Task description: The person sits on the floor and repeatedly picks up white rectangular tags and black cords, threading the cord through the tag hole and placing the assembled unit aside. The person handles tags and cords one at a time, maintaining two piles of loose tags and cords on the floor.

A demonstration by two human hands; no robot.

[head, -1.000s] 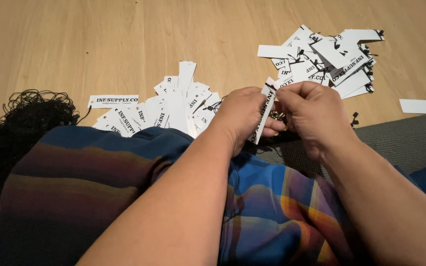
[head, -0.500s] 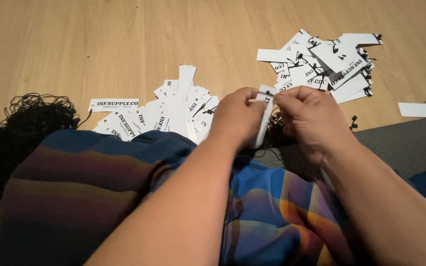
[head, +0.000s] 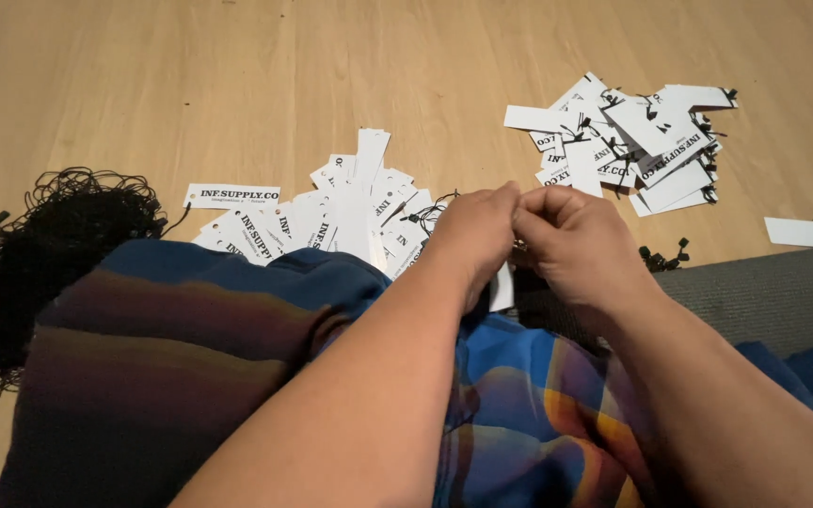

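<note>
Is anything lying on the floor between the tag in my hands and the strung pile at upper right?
Nothing visible: bare wood floor separates the tag, pinched by both hands, from that pile.

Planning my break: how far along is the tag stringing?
Done, seemingly: the far pile of strung tags. In hand: left hand and right hand pinch one white tag. Left: the unstrung tag pile and black string bundle, so much remains.

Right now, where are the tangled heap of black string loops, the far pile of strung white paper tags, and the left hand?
Tangled heap of black string loops (head: 54, 240), head view, heap's middle.
Far pile of strung white paper tags (head: 628, 141), head view, pile's centre.
Left hand (head: 472, 235), head view, back of hand.
</note>
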